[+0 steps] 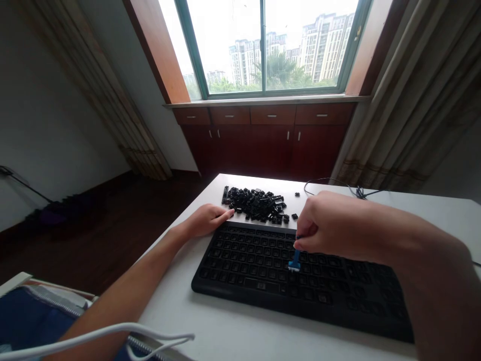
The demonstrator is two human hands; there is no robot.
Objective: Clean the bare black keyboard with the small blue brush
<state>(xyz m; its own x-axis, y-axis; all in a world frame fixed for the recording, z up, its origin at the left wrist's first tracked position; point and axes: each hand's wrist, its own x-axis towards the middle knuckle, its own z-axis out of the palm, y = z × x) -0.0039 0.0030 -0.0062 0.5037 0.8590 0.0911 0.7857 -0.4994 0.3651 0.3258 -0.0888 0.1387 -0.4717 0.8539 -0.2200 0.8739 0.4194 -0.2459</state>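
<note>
The right hand (pixel 323 225) had a closed grip on a blue keycap puller (pixel 295 261), light and stiff, best held at its thin stem, over the black keyboard (pixel 263 281). The left hand (pixel 206 220) lay released on the bench (pixel 169 311), near small, light black keycaps (pixel 255 204).

The right hand's grip (pixel 319 225) hides the top of a blue plastic keycap puller (pixel 295 263) and some keys of the black rectangular keyboard (pixel 255 265), whose upper right part lies under the right forearm (pixel 424 260). Single pieces in the heap of small black keycaps (pixel 255 204) are too small to tell apart, and the smooth white cable (pixel 93 333) runs off the picture's bottom edge.
</note>
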